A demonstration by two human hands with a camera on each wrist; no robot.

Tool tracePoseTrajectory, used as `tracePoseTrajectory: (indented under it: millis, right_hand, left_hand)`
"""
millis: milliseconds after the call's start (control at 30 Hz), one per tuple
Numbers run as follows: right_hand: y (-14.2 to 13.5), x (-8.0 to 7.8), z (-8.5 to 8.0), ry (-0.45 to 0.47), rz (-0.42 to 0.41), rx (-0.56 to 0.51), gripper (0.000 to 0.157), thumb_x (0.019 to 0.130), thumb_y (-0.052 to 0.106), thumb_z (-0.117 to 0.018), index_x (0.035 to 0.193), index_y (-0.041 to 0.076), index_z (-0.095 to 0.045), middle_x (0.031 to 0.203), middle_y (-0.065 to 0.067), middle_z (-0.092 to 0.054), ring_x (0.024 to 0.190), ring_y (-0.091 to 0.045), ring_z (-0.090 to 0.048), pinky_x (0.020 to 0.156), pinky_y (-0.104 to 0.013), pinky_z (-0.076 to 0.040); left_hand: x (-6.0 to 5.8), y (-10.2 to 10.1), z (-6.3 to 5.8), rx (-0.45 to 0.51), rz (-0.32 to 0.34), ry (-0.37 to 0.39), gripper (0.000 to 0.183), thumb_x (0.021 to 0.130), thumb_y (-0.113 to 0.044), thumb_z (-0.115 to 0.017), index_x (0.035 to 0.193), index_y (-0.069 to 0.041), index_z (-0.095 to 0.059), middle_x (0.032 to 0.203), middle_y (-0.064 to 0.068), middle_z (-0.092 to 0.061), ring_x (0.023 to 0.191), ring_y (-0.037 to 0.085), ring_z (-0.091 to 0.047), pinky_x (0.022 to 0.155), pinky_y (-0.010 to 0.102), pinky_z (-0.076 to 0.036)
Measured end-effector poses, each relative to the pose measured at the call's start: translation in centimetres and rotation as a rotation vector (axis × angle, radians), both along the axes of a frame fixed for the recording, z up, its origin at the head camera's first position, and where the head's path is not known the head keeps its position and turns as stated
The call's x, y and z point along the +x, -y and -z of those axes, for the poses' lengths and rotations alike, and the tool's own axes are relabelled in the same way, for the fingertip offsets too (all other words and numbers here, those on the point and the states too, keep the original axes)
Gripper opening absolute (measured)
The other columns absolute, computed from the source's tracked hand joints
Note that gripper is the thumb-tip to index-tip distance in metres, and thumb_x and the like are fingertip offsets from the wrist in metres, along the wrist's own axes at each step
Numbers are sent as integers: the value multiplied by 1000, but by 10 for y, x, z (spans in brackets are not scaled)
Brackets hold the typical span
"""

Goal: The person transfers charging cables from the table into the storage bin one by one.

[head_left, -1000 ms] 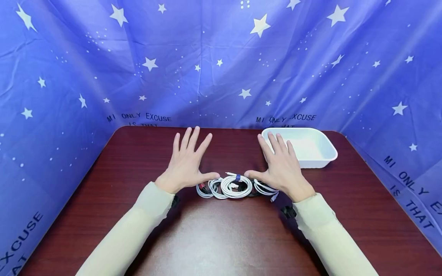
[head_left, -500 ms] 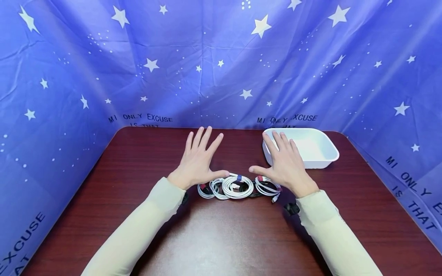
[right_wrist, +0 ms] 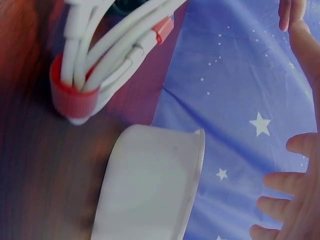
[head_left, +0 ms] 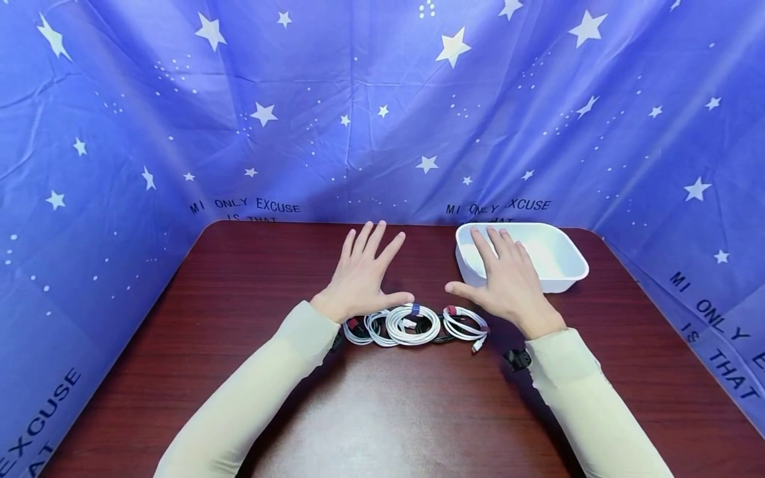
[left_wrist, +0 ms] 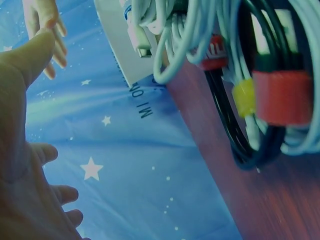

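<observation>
My left hand (head_left: 361,275) is held over the table with fingers spread and thumb pointing right, nothing in its grasp. Its thumb overlaps the top of a coiled white cable (head_left: 412,340) with a blue strap. Fingers spread too, my right hand (head_left: 508,282) is beside a white coiled cable (head_left: 465,336) with red straps and overlaps the left part of a white plastic basin (head_left: 564,284). Black coiled cables lie among the white ones. In the left wrist view, a red strap (left_wrist: 282,97) binds a black bundle and a yellow strap (left_wrist: 244,97) a white one.
The dark red-brown wooden table (head_left: 370,411) carries the row of cables at its middle and the basin at the back right. A blue curtain (head_left: 382,133) with white stars surrounds its back and sides. A small black device (head_left: 517,360) is on the right wrist.
My left hand has shifted to the right, its thumb now over the white coil. The right hand has moved slightly right, uncovering more of the right-hand cable. The cables and basin stay put.
</observation>
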State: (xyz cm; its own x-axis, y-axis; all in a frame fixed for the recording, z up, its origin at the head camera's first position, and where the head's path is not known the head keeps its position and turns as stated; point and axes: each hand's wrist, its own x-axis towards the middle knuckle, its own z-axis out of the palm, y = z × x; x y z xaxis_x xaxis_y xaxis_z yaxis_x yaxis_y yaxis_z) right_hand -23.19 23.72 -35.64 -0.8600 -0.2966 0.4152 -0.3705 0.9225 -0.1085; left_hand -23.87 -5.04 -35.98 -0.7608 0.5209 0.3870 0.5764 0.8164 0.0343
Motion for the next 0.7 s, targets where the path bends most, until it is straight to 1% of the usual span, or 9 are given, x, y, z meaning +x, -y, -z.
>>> tracePoseTrajectory:
  millis: [200, 400, 567, 700]
  right_hand:
    - [-11, 0, -2, -1, 4, -9, 110, 68, 77, -62, 151, 14, -28, 148, -24, -32, 136, -44, -25, 106, -62, -20]
    - [-24, 1, -4, -12, 13, -25, 110, 67, 75, -65, 150, 13, -30, 146, -25, -35, 135, -44, -28, 105, -62, -22]
    - [-30, 1, 1, -17, 20, -54, 106, 68, 72, -67, 148, 12, -33, 143, -26, -38, 133, -44, -30, 104, -62, -23]
    - [-34, 2, 6, -7, 26, -74, 103, 70, 68, -68, 148, 10, -34, 142, -28, -38, 132, -45, -31, 104, -62, -24]
  left_hand:
    - [-2, -12, -1, -12, 0, -1, 104, 72, -81, -51, 153, -23, -21, 157, 16, -17, 144, 32, -6, 114, 53, -5]
    - [-3, -25, -1, 6, 27, 5, 101, 74, -79, -52, 152, -22, -24, 156, 16, -18, 144, 32, -9, 114, 52, -10]
    - [-4, -34, 0, 49, 62, 17, 96, 77, -75, -54, 152, -22, -26, 154, 17, -22, 144, 32, -11, 115, 50, -10]
    - [-5, -42, 0, 60, 81, 17, 94, 78, -73, -55, 151, -22, -27, 153, 18, -25, 143, 33, -13, 114, 50, -12]
